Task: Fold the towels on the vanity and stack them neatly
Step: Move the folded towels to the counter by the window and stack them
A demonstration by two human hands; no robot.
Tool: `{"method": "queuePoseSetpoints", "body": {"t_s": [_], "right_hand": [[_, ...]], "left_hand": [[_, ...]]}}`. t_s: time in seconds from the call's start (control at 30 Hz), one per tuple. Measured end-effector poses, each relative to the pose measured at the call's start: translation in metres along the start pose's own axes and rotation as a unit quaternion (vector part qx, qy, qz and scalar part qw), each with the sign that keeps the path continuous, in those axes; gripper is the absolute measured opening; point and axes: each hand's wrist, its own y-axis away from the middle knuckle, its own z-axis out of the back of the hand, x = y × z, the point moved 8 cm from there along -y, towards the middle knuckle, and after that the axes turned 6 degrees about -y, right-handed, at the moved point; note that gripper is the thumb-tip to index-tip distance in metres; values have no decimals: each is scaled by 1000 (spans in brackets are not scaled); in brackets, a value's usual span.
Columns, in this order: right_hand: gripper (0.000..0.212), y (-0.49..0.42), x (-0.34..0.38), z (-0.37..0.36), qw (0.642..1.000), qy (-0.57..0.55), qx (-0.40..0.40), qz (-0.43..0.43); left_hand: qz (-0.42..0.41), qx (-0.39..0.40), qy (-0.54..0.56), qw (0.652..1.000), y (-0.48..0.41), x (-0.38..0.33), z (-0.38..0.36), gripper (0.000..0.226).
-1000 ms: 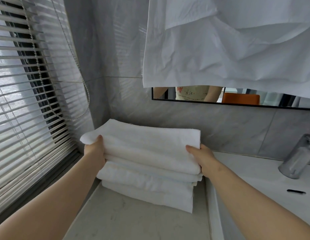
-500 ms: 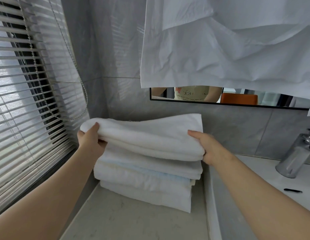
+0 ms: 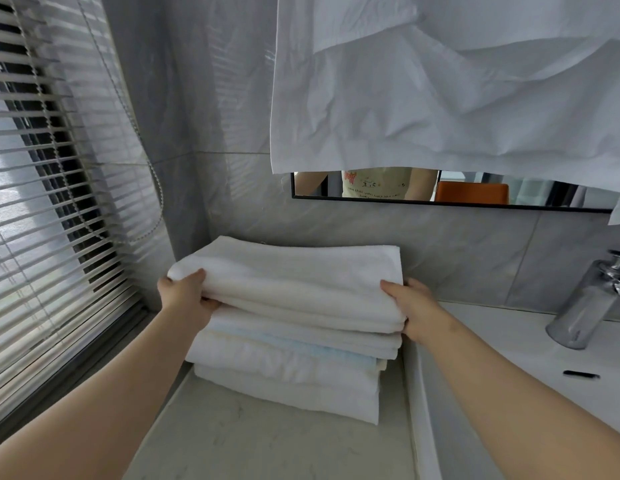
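A stack of folded white towels (image 3: 284,379) stands on the marble vanity top (image 3: 267,445) in the corner by the wall. A pale blue layer shows in the middle of the stack. The top folded towel (image 3: 301,278) lies on the stack, slightly raised at its front edge. My left hand (image 3: 185,294) grips its left end, thumb on top and fingers underneath. My right hand (image 3: 410,304) grips its right end the same way.
A white sheet (image 3: 440,81) hangs over the mirror (image 3: 475,194) above the stack. Window blinds (image 3: 42,202) with a bead cord fill the left. A sink basin (image 3: 509,393) and chrome faucet (image 3: 585,303) lie to the right.
Both hands lifted the top towel off the stack, then lowered it again. It now sits a little further back and squarer on the pile.
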Motion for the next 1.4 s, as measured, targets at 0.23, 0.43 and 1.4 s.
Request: {"method": "queuePoseSetpoints", "body": {"t_s": [0.23,0.43,1.4], "right_hand": [[27,2,-4,10,999,-5,-28,38],[24,11,-7,12,1000,-12,8,-4],[25,17,-19,13,996,72,-8,-61]], "left_hand": [[-28,32,27,999,0,1,5,57],[-24,23,17,999,0,8,5,55],[-29,-122,-139,982,6,15,27,74]]}}
